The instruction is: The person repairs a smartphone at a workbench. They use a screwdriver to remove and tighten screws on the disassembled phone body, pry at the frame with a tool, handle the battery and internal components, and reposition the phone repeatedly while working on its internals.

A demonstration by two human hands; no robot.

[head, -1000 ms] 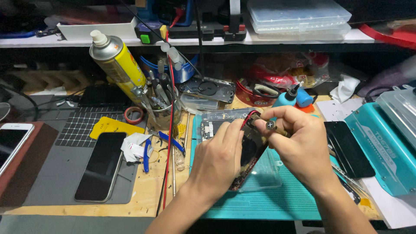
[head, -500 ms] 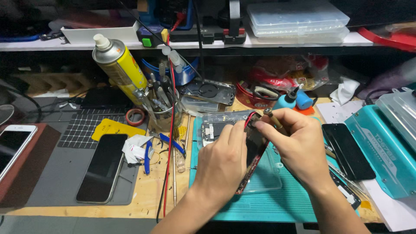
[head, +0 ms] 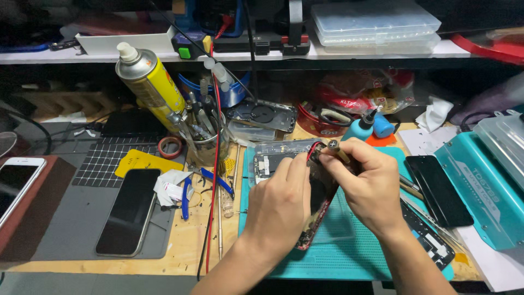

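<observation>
My left hand (head: 281,205) grips an opened red phone (head: 318,210), tilted on its edge over a teal work mat (head: 338,257). My right hand (head: 365,183) pinches a small screwdriver (head: 338,151) whose tip meets the phone's upper end. A clear phone back housing (head: 273,158) lies on the mat just behind my hands. Most of the red phone is hidden by both hands.
A yellow spray can (head: 150,84) and a cup of tools (head: 204,139) stand at the back left. A black phone (head: 128,210) lies on a grey mat, a white phone (head: 16,183) far left, another black phone (head: 439,188) and a teal case (head: 483,186) on the right.
Both hands stay on the red phone with only slight shifts; the right hand has turned the screwdriver a little at the phone's upper end.
</observation>
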